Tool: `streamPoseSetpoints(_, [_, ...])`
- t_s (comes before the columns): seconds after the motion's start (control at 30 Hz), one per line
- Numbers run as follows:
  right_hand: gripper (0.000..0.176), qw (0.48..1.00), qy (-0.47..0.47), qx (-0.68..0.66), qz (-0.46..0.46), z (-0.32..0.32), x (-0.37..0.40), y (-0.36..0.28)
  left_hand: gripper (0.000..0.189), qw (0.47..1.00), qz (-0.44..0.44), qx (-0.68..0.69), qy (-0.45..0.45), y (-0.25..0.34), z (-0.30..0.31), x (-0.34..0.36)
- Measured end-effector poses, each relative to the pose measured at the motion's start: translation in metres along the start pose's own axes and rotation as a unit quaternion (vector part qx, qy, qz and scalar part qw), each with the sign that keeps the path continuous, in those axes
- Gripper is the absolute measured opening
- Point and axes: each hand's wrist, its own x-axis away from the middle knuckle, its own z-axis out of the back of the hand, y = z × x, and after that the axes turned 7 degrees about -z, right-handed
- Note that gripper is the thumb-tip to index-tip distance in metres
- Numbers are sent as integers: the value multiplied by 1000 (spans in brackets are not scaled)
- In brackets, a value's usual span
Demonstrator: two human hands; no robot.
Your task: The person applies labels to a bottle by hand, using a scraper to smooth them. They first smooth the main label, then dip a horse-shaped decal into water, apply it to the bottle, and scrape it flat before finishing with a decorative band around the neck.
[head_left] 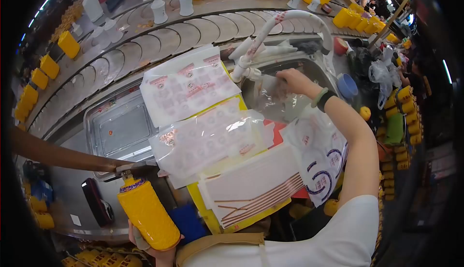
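Note:
My left hand [162,253], only partly visible at the bottom edge, is wrapped around a yellow bottle [149,214] from below. The bottle leans to the left, its surface looks textured, and a purple patterned band circles its shoulder. Over the metal sink [321,73], my right hand [296,81] has its fingers pinched on a clear printed sheet [270,94], which hangs down into the sink. Beside the sink lie decal sheets [191,84] with red print, and another clear sheet [316,182] bears dark purple curved strips. A paper with brown strips [251,189] lies nearest my body.
A white wrapped faucet pipe [263,35] arches over the sink. Behind runs a curved conveyor [183,32] with yellow and white bottles. A shallow metal tray [118,124] lies left, near a dark case [96,202]. A blue bowl [347,86] stands right of the sink.

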Motion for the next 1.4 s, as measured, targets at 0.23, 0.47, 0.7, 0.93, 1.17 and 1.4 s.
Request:
streamPoseSetpoints(0.23, [22,989,149,-23,-2,36,31,-6,129,997,-6,75,12,7,-2,-9])
streamPoseSetpoints(0.47, [19,965,258,-48,8,99,54,-72,125,985,7,171,28,8,-4,-11])
streamPoseSetpoints(0.7, [25,962,255,-85,46,176,35,-199,124,985,16,169,31,7,-4,-10])
streamPoseSetpoints(0.93, [32,983,85,-148,68,214,-56,-336,117,976,12,209,57,5,-7,-13])
streamPoseSetpoints(1.17, [41,967,-121,-181,132,150,-161,-460,118,971,14,236,27,9,3,-18])
streamPoseSetpoints(1.4, [40,861,-99,-400,299,43,-203,-525,116,979,1,199,47,7,4,-21])
